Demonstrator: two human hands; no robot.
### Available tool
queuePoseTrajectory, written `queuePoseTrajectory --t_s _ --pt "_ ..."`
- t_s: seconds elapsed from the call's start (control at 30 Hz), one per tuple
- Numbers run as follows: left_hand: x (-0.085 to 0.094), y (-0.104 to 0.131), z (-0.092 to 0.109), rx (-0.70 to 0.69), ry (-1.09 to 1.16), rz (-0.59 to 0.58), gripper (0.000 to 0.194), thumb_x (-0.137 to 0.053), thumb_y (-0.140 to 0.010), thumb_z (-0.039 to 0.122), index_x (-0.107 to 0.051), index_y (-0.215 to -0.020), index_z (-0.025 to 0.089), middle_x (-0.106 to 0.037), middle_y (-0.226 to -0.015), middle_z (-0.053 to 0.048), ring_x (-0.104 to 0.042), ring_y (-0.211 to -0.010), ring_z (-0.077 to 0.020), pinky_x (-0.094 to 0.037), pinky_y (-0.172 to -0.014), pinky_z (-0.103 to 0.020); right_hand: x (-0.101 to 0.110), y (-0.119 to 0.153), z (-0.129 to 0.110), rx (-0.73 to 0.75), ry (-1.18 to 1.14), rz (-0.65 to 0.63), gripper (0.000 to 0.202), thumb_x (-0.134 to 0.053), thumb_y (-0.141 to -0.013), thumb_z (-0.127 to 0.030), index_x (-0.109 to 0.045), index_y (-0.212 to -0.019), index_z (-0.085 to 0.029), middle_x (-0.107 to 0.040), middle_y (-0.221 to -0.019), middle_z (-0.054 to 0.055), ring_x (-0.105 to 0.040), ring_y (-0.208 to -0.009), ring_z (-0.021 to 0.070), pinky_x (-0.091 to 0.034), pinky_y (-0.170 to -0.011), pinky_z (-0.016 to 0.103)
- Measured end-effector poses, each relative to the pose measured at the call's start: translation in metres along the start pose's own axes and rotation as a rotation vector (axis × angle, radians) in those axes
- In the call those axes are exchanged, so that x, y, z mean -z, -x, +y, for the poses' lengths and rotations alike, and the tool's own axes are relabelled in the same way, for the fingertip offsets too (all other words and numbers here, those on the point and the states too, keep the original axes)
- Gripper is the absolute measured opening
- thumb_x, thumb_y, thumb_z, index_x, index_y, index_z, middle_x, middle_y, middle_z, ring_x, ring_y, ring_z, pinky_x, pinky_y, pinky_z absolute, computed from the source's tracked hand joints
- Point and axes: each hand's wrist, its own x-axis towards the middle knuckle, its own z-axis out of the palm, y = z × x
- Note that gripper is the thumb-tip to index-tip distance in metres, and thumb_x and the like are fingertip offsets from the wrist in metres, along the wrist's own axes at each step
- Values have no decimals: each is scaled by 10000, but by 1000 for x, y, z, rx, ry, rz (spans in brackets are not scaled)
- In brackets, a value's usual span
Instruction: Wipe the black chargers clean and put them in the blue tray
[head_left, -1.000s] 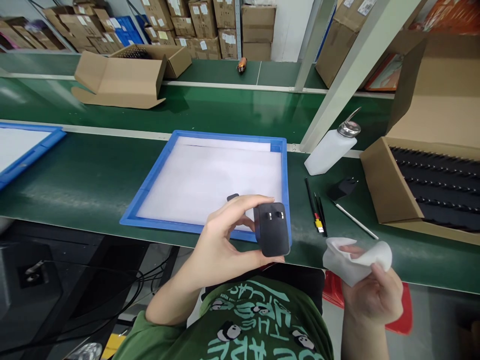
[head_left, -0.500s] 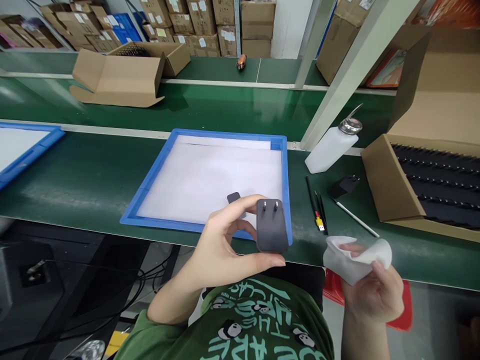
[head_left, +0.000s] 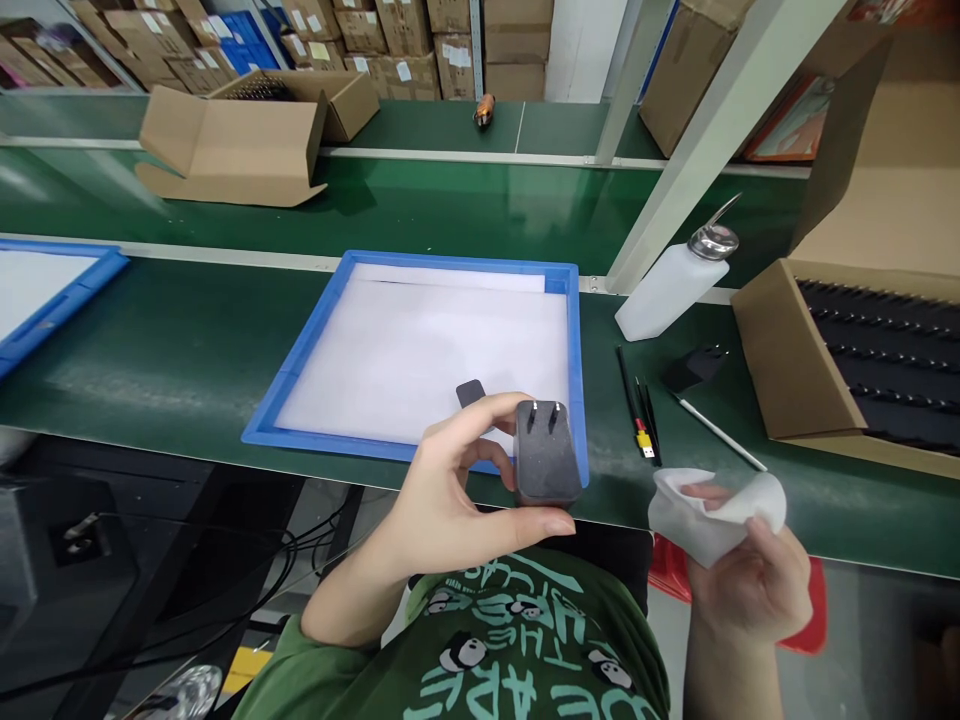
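Note:
Between thumb and fingers, my left hand [head_left: 457, 480] grips a black plug-in power adapter [head_left: 549, 462], its two metal prongs facing up toward me. It is held over the near right corner of a blue-rimmed tray [head_left: 300, 375] lined with white sheet. Another dark piece [head_left: 470, 392] lies in the tray, partly hidden behind my fingers. My right hand [head_left: 757, 580] is closed on a folded white wiping cloth [head_left: 705, 525], apart from the adapter, by the table's front edge.
A white pump bottle [head_left: 671, 290] stands at right. Near it lie a second black adapter [head_left: 695, 368], a white stick [head_left: 724, 436], a black cable [head_left: 634, 405] and tweezers [head_left: 649, 420]. An open carton [head_left: 799, 375] with black contents is far right; another carton [head_left: 236, 150] sits behind.
The adapter in my left hand has tilted slightly, so its prong face is angled differently. Both hands keep their holds; the view has shifted a little.

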Motion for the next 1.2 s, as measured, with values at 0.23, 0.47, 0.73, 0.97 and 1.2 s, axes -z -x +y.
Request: queuePoseTrajectory --t_s 0.23,0.47,0.73,0.97,1.2 --pt "2 0 -8 -4 -34 -39 688 -936 -679 119 -704 -1302 292 -729 -1203 -73 -698 -1033 -214 -644 -798 -250 -21 -11 -5 -139 -25 91 251 -681 -903 -380 -803 -956 -167 -785 -994 102 -755 -917 241 -649 -734 339" --pt "-7 16 -51 18 163 42 621 -867 -829 358 -662 -1413 307 -638 -1478 -128 -651 -1326 -331 -604 -1057 -422 -94 20 -11 340 235 -435 441 -433 -1097 -379 -549 -1518 -320 -591 -1534 7 -498 -1482 240 -483 -1199 432" --pt "-23 23 -61 124 360 52 515 -770 -851 604 -752 -1247 275 -813 -1089 -72 -786 -1022 -279 -662 -908 -391 -113 3 -18 432 543 -851 596 -394 -1104 -352 -223 -1673 -299 -280 -1718 17 -325 -1577 281 -343 -1287 487" --pt "-37 23 -55 399 552 88 414 -622 -964 595 -730 -1148 240 -792 -952 -68 -771 -874 -239 -666 -752 -362 -109 17 -21 268 385 -596 493 -315 -1118 -285 -447 -1592 -316 -450 -1647 -4 -384 -1553 254 -361 -1286 476" --pt "-42 32 -57 248 293 3 471 -496 -1047 539 -567 -1414 252 -702 -1189 -103 -698 -962 -224 -617 -803 -336 -105 26 2 617 600 -664 632 -398 -1067 -258 -225 -1673 -214 -152 -1749 15 -272 -1593 330 -378 -1263 529"
